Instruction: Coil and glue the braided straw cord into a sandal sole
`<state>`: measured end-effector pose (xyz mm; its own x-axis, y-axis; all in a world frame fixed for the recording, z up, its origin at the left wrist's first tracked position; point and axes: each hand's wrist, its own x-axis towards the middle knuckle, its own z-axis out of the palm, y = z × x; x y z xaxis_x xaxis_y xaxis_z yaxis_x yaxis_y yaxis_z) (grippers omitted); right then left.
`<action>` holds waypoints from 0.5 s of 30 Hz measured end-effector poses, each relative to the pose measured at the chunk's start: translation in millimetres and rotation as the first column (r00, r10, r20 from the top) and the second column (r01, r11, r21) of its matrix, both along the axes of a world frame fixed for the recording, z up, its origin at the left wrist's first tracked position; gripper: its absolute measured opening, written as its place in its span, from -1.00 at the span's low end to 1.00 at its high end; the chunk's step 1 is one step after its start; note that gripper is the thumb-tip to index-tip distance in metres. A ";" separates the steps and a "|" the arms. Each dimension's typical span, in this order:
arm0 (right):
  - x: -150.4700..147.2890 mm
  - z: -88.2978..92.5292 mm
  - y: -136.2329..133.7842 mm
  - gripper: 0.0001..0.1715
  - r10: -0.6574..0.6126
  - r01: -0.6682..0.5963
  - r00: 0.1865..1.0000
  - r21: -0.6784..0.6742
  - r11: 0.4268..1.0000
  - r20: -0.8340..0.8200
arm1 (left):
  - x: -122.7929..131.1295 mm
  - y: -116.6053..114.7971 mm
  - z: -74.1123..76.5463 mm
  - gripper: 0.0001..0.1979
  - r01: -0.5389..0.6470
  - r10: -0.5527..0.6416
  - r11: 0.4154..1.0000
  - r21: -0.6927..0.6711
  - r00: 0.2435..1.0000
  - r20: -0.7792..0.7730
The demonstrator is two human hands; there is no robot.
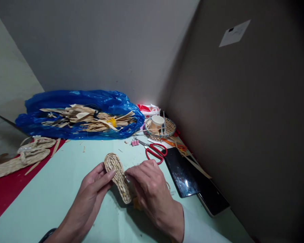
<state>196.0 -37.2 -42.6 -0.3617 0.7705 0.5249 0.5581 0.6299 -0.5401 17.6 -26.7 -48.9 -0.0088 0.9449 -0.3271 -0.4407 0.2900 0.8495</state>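
Observation:
A small woven straw sole (118, 179), made of braided strands in an elongated coil, is held tilted above the pale green table top. My left hand (96, 184) grips its left edge, thumb on the upper face and fingers behind. My right hand (150, 189) is closed in a pinch close against the sole's right edge. Whatever lies between those fingertips is too small or hidden to tell. Below the right hand, a yellow-orange thing (137, 204) shows in part. Red-handled scissors (155, 152) lie just beyond the right hand.
A blue plastic bag (101, 98) with bundled dry straw (91, 118) lies at the back. A woven basket (170, 128) holds a paper cup (157, 122). Pink binder clip (135, 143), dark tablet (181, 173) and another dark device (214, 199) lie around. Straw sandals (22, 160) rest left.

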 end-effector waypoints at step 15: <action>-1.1 -2.9 0.6 -0.72 0.067 -0.070 0.998 -0.157 0.985 -0.019 | -5.6 4.3 -9.7 -0.48 -0.014 0.016 0.999 0.032 0.998 -0.069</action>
<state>194.9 -36.6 -45.5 -0.4103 0.8177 0.4037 0.5086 0.5727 -0.6429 12.1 -22.5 -58.5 -0.0446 0.9542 -0.2957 -0.3851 0.2567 0.8865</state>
